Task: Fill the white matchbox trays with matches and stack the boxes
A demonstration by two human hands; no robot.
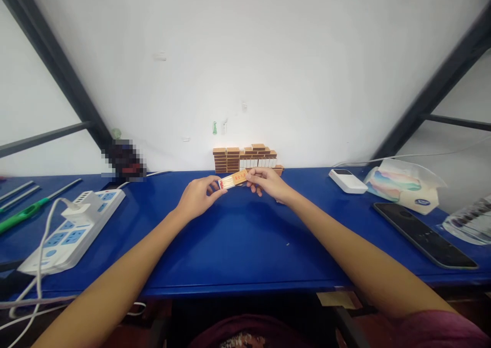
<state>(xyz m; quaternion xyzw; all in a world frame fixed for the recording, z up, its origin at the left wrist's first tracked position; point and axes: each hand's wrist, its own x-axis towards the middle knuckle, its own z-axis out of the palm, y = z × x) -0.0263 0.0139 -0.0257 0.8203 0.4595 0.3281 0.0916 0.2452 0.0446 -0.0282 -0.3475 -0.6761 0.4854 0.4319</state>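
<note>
An orange matchbox (240,177) is held up between my two hands, its tray slid out to the left so that red-tipped matches (227,182) show. My left hand (198,196) pinches the tray's left end with thumb and fingers. On the cover's right end, the fingers of my right hand (267,182) are closed. Just behind, against the wall, stand stacked matchboxes (226,160) with brown striking sides; several upright ones (258,162) show pale faces.
On the left of the blue table (230,256) lie a white power strip (97,220) with a plugged charger, cables and a green lighter-like tool (23,217). At right are a white device (347,181), a tissue pack (402,184), a dark phone (424,233) and a spiral notebook (471,220).
</note>
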